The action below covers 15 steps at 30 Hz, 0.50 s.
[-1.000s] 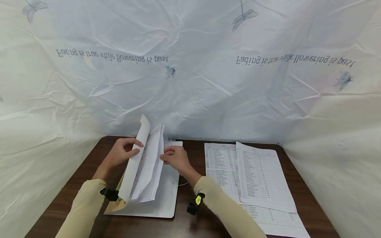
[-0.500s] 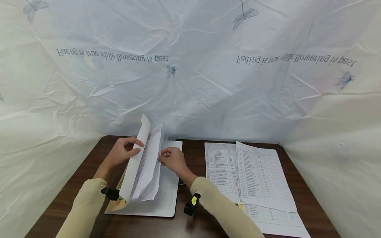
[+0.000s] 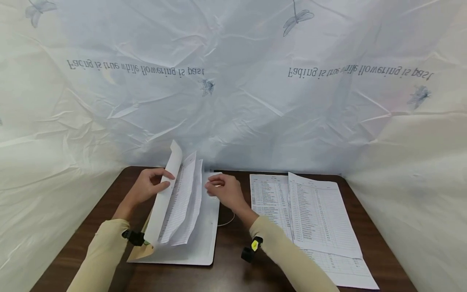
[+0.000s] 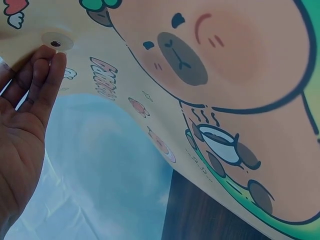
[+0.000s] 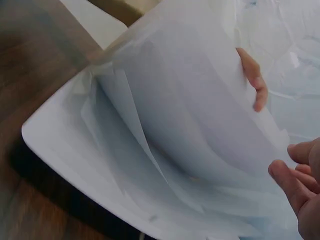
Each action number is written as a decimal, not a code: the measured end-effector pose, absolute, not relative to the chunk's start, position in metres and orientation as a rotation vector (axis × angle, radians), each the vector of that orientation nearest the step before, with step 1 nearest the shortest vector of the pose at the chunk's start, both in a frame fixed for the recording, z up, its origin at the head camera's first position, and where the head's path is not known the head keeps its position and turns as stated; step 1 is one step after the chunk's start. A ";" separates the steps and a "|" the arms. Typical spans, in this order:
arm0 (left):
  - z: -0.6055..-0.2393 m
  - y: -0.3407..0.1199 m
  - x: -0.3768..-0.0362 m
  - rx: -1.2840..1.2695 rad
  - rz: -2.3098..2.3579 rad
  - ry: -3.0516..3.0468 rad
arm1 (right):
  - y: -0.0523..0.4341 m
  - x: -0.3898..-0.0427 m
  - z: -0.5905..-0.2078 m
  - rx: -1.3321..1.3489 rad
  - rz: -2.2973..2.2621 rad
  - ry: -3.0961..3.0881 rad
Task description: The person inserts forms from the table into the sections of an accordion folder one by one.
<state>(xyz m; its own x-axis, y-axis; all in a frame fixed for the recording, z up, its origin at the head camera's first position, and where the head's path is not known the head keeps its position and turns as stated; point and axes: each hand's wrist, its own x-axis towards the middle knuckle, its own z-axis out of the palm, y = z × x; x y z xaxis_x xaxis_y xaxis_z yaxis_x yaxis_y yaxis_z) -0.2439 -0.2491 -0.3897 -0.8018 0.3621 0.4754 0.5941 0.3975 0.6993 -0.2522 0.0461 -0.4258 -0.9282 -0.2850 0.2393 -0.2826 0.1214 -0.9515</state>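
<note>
My left hand (image 3: pixel 146 188) pinches the raised cover of a file folder (image 3: pixel 162 209). In the left wrist view the cover's outer side (image 4: pixel 230 65) carries a cartoon animal with a cup, and my fingertips lie by a round disc (image 4: pixel 57 42) on it. Several loose printed sheets (image 3: pixel 184 198) stand half-lifted inside, over the white back of the folder (image 3: pixel 204 247). Just right of the sheets is my right hand (image 3: pixel 228 194), thumb and fingers apart. In the right wrist view nothing shows between the thumb and fingers of that hand (image 5: pixel 305 182).
Printed lists (image 3: pixel 321 219) overlap on the right side of the dark wooden table (image 3: pixel 175 280). A thin cord (image 3: pixel 228 221) loops out beside the folder's right edge. Wrinkled white sheeting (image 3: pixel 248 121) hangs behind the table and at both sides.
My right hand has let go of the sheet edge and moved right, off the paper. One sheet has sprung back toward the right. My left hand keeps its hold on the cover.
</note>
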 end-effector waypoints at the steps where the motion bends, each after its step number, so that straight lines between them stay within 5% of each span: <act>1: -0.390 -0.249 -0.244 -0.845 -1.360 -2.408 | 0.053 -0.253 -0.425 -0.621 -1.994 2.382; 15: -0.389 -0.249 -0.242 -0.872 -1.351 -2.390 | 0.175 -0.268 -0.437 -0.553 -1.735 3.010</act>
